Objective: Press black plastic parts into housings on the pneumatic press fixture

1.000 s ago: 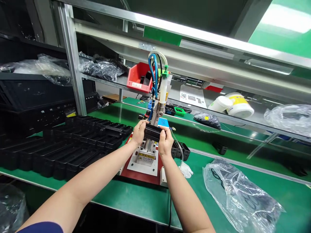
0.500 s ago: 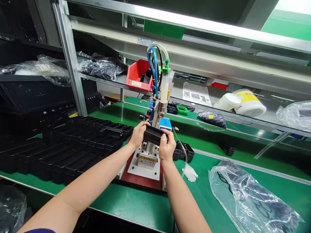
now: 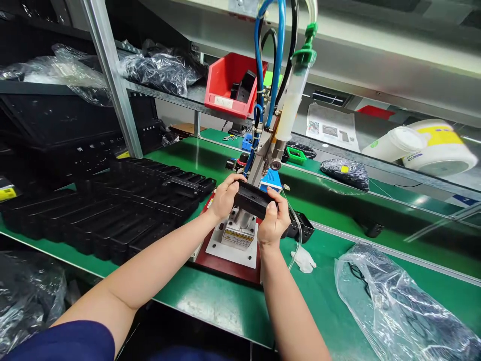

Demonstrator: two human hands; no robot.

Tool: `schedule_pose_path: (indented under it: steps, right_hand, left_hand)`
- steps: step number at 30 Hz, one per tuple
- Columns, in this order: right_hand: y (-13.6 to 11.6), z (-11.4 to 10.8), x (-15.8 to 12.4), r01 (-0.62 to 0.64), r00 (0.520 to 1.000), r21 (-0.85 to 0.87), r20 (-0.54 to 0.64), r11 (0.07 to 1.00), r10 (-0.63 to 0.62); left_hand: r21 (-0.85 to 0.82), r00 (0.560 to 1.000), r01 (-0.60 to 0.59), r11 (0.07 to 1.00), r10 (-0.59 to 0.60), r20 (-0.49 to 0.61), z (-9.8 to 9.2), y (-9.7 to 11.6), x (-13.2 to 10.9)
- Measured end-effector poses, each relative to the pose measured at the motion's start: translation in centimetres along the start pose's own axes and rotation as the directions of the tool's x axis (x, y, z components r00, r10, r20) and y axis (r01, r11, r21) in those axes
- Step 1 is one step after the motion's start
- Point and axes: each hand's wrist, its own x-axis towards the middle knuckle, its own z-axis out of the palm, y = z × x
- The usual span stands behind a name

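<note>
Between my two hands is a long black plastic housing, its hollow side partly turned toward me. My left hand grips its left end, and my right hand grips its right end with the thumb over the near edge. The housing is held above the metal fixture of a dispensing machine, in front of its column; whether they touch, I cannot tell. Above and slightly right of the housing stands the machine's syringe, filled with whitish material, its metal valve at the bottom.
Rows of black housings cover the bench at left. More black parts stand behind my right hand, near a white crumpled wipe. A clear plastic bag lies at right. A red bin sits on the shelf.
The camera view has come closer and tilted, so the machine appears larger. Both hands still hold the housing, which now shows more of its hollow side.
</note>
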Motion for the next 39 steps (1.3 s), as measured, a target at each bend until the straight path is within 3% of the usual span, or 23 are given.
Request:
schedule_pose_path:
  steps: [4, 7, 11, 19, 24, 27, 33, 39]
  right_hand:
    - [-0.4, -0.6, 0.8, 0.060, 0.996, -0.057, 0.066, 0.997, -0.056]
    - [-0.8, -1.4, 1.7, 0.129, 0.977, -0.112, 0.182, 0.985, -0.108]
    - [-0.9, -2.1, 2.0, 0.143, 0.949, -0.201, 0.307, 0.969, -0.076]
    - [-0.3, -1.2, 2.1, 0.194, 0.964, -0.211, 0.222, 0.958, -0.146]
    - [-2.0, -1.4, 3.4, 0.268, 0.958, -0.156, 0.149, 0.951, -0.246]
    - [-3.9, -2.3, 2.6, 0.270, 0.959, -0.126, 0.121, 0.955, -0.255]
    - [-6.0, -5.0, -3.5, 0.032, 0.997, -0.104, 0.080, 0.994, -0.024]
    - [-5.8, -6.9, -6.1, 0.050, 0.998, -0.057, -0.033, 0.997, -0.051]
  left_hand:
    - [-0.043, 1.000, 0.020, 0.999, -0.019, 0.015, -0.3, 0.3, 0.1]
    - [-0.109, 0.993, 0.073, 0.991, -0.062, 0.098, -0.8, 0.9, 0.3]
    - [-0.197, 0.977, 0.113, 0.974, -0.072, 0.202, -1.2, 1.3, 0.5]
    - [-0.167, 0.999, -0.004, 0.986, 0.009, 0.030, -0.1, 0.6, 0.5]
    - [-0.147, 0.993, -0.106, 0.983, 0.097, -0.063, -0.3, 2.6, 0.4]
    - [-0.090, 0.984, -0.168, 0.982, 0.162, -0.068, -1.0, 4.0, -1.5]
    - [0.057, 0.938, -0.330, 0.942, 0.335, -0.095, -2.0, 4.6, -8.4]
    - [0.120, 0.896, -0.416, 0.902, 0.428, -0.114, -0.7, 5.6, -11.9]
